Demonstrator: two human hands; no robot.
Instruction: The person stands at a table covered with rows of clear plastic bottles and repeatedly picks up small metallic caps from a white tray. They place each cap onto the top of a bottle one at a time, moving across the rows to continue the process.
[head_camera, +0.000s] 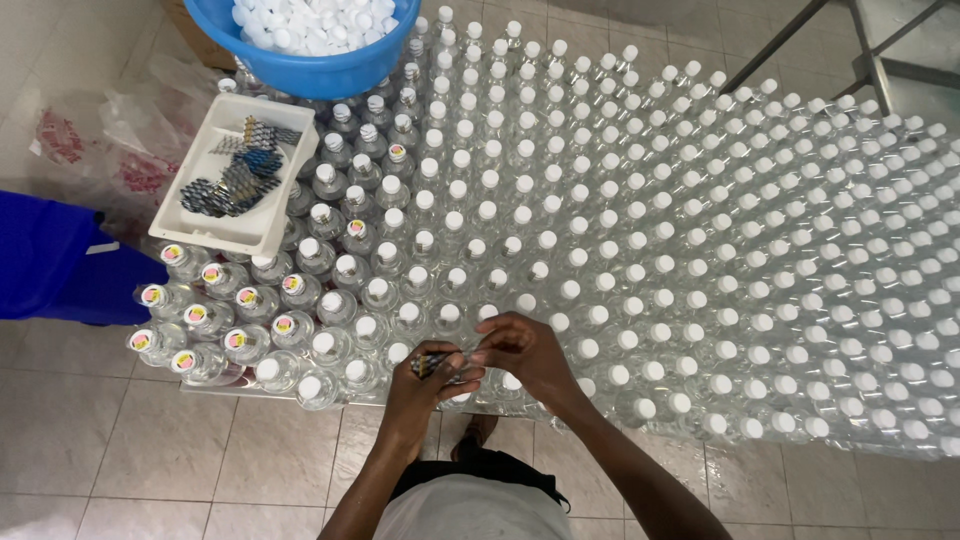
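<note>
Nearest the camera: the person's own two forearms, reaching up from the lower edge over the near side of the table.

Left hand (425, 385): fingers curled around a small stack of cap seals (432, 364), dark with coloured print, held just above the front row of bottles.

Right hand (528, 352): fingertips pinched together at the top end of the same stack, touching it beside the left thumb.

Clear plastic bottles (640, 250): a dense block of upright bottles with white screw caps, covering nearly the whole table surface from the near edge to the far side and out to the right. Contents clear; fill level cannot be told from above.

Sealed bottles (215, 315): a cluster at the near left corner, caps covered with pink and yellow printed seals, some leaning outward.

White tray (262, 228): rectangular, resting on top of the bottles at the left; holds loose bundles of flattened seals, dark blue and grey.

Blue basin (330, 72): round, at the far left, sitting over the bottles; filled with loose white bottle caps (315, 22).

Blue garment (50, 255): at the left edge, another person's, beside the table.

Floor: pale tiles.
</note>
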